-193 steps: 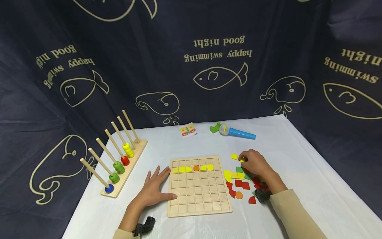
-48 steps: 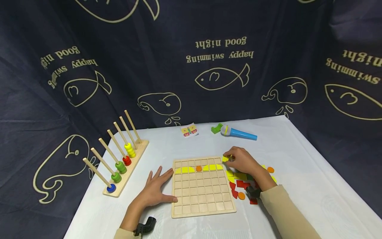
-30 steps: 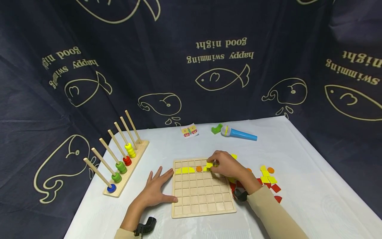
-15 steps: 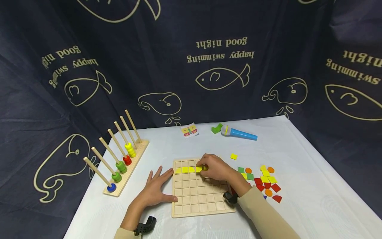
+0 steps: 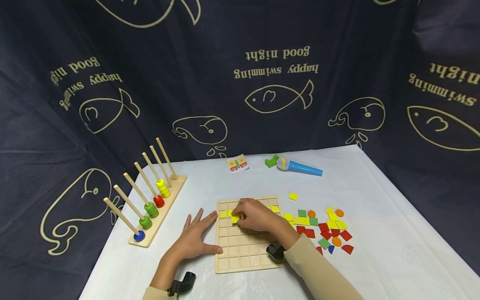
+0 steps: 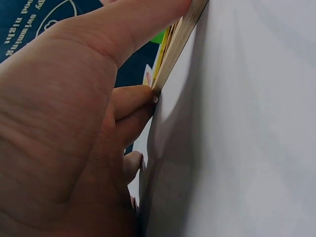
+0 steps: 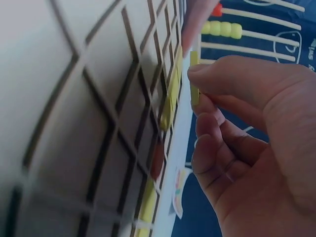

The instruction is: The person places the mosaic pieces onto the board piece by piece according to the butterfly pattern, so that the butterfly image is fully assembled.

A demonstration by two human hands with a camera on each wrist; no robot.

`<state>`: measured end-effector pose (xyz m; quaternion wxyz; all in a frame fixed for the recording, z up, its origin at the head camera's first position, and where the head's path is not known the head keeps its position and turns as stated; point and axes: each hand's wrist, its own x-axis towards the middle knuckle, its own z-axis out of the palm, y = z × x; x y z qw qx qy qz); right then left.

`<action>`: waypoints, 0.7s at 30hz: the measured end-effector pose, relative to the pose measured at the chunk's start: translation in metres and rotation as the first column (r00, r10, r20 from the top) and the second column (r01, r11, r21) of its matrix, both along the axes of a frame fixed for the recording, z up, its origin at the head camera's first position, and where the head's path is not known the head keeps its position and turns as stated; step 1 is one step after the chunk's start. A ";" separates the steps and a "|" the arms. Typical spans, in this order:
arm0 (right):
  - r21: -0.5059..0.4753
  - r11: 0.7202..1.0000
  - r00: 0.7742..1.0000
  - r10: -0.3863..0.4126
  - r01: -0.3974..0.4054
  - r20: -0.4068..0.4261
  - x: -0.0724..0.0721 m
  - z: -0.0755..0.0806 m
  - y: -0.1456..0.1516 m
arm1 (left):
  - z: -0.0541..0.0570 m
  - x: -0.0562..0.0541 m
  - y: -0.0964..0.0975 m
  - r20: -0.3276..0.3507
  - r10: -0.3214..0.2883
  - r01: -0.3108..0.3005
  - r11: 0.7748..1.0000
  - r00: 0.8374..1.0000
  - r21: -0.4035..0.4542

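Note:
My right hand (image 5: pixel 256 216) pinches a small yellow tile (image 5: pixel 235 219) between thumb and fingers, over the left part of the wooden grid board (image 5: pixel 247 251). In the right wrist view the tile (image 7: pixel 194 81) stands on edge in the pinch, just off the board. A row of yellow pieces (image 5: pixel 223 213) lies along one of the board's upper rows, its middle covered by the hand. An orange round piece (image 7: pixel 157 162) shows in that row in the right wrist view. My left hand (image 5: pixel 195 241) lies spread at the board's left edge, thumb and forefinger touching it.
Loose red (image 5: pixel 346 235), green (image 5: pixel 324 243) and yellow tiles (image 5: pixel 301 221) lie right of the board. A bead stacker (image 5: pixel 161 221) with pegs stands at left. Behind are a butterfly picture card (image 5: pixel 237 163), a green block (image 5: pixel 271 161) and a toy microphone (image 5: pixel 303 168).
My right hand has come from the loose tiles leftward across the board, carrying the yellow tile. A yellow rounded piece has been added at the row's right end. The left hand stays put.

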<state>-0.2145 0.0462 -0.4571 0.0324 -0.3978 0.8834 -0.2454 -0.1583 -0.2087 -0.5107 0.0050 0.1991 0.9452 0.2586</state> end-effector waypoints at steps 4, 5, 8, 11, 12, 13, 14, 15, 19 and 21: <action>0.015 1.000 1.000 0.003 -0.003 -0.006 0.002 -0.003 -0.013 | 0.001 0.000 -0.001 -0.001 -0.012 0.012 1.000 1.000 0.005; 0.020 1.000 1.000 0.002 -0.002 -0.003 0.003 -0.004 -0.016 | 0.001 0.000 -0.001 -0.002 -0.015 0.015 1.000 1.000 0.005; 0.029 1.000 1.000 -0.002 0.001 0.014 0.006 -0.006 -0.024 | 0.000 0.000 -0.002 -0.003 -0.016 0.017 1.000 1.000 0.005; 0.037 0.999 1.000 -0.007 0.006 0.024 0.008 -0.008 -0.031 | 0.000 0.000 -0.002 0.001 -0.016 0.016 1.000 1.000 0.006; 0.041 0.999 1.000 -0.008 0.007 0.024 0.009 -0.009 -0.032 | 0.000 0.000 -0.002 0.003 -0.015 0.015 1.000 1.000 0.006; 0.044 0.999 1.000 -0.011 0.010 0.024 0.009 -0.009 -0.033 | 0.001 0.000 -0.002 0.008 -0.015 0.015 1.000 1.000 0.007; 0.048 0.999 1.000 -0.014 0.012 0.022 0.010 -0.010 -0.034 | 0.001 0.001 -0.001 0.009 -0.015 0.015 1.000 1.000 0.010; 0.052 0.999 1.000 -0.015 0.014 0.017 0.010 -0.010 -0.035 | 0.001 0.000 -0.001 0.008 -0.015 0.015 1.000 1.000 0.009; 0.055 0.998 1.000 -0.021 0.021 0.008 0.011 -0.010 -0.037 | 0.000 0.000 0.000 0.000 -0.016 0.016 1.000 1.000 0.004; 0.052 0.998 0.999 -0.032 0.032 0.004 0.010 -0.011 -0.038 | 0.000 0.000 0.000 -0.011 -0.017 0.017 1.000 1.000 0.000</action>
